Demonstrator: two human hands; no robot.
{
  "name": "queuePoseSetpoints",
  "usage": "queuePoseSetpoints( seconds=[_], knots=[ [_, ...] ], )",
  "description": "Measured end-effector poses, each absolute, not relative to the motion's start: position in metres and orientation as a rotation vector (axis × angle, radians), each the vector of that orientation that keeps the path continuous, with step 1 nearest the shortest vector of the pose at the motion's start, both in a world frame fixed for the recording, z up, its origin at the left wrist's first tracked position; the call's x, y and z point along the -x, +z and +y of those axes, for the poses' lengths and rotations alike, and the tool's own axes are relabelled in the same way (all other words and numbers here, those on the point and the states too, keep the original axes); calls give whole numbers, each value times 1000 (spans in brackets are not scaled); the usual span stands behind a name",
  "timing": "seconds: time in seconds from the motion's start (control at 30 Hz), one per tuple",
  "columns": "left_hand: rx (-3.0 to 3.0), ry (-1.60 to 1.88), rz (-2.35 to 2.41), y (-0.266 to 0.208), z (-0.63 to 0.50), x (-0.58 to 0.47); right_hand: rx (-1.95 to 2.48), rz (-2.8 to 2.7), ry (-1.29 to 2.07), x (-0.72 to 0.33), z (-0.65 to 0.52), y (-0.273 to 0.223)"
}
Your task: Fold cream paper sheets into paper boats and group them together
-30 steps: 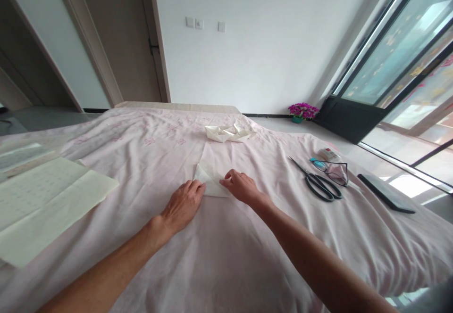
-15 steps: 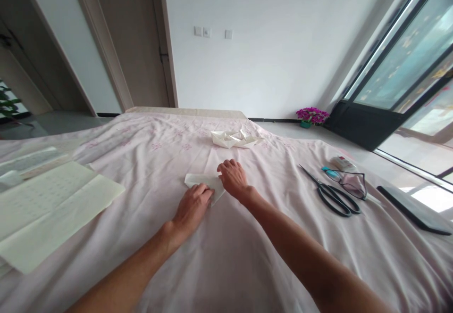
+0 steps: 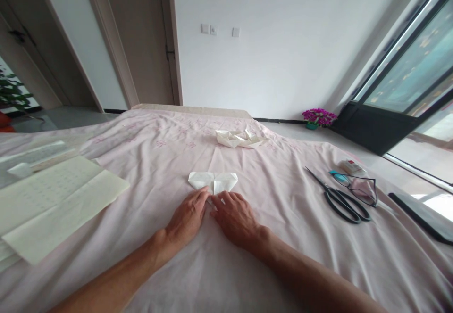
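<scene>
A small folded white paper (image 3: 213, 179) lies on the pink cloth in front of me, its two upper corners slanted and a crease down its middle. My left hand (image 3: 189, 214) is closed on its lower left edge, thumb and fingers pressed together. From the right, my right hand (image 3: 235, 216) grips the lower part of the same paper with bent fingers. The two hands nearly meet, and they hide the paper's lower tip. Farther back stands a folded paper boat shape (image 3: 240, 138), cream-white with pointed peaks.
Black-handled scissors (image 3: 339, 200) lie to the right, beside eyeglasses (image 3: 364, 190), a small white box (image 3: 352, 167) and a dark flat device (image 3: 421, 216). Larger paper sheets (image 3: 67, 200) are spread at the left. Wrinkled pink cloth (image 3: 152, 171) covers the surface.
My right hand has come down from the paper's upper right to its lower edge, beside my left. The paper's upper part is now uncovered, and the view has shifted slightly.
</scene>
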State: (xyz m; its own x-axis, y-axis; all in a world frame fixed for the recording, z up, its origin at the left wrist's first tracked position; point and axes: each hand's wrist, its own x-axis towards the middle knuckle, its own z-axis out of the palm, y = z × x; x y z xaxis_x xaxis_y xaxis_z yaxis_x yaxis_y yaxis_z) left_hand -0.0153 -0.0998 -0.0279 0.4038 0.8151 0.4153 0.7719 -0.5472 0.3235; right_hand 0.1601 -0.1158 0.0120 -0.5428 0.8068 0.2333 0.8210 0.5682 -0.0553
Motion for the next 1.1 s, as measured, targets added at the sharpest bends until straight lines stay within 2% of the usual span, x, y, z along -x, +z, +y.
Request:
queuePoseSetpoints(
  seconds=[0.3,0.5,0.73,0.93,1.1],
  knots=[
    [-2874,462,1532,-28,-90,44,1313,-2626,-119,-160,-119,19],
    [-2786,518,1650,-26,-81,36,1326,-2633,-103,-162,-119,18],
    [-2825,616,1128,-22,-81,12,1315,-2635,-80,-161,-118,13],
    [-2875,580,1208,-26,-79,13,1263,-2622,8,-175,-116,6],
    [-2879,533,1306,-27,-83,11,1439,-2554,-57,-200,-97,2]
  ],
)
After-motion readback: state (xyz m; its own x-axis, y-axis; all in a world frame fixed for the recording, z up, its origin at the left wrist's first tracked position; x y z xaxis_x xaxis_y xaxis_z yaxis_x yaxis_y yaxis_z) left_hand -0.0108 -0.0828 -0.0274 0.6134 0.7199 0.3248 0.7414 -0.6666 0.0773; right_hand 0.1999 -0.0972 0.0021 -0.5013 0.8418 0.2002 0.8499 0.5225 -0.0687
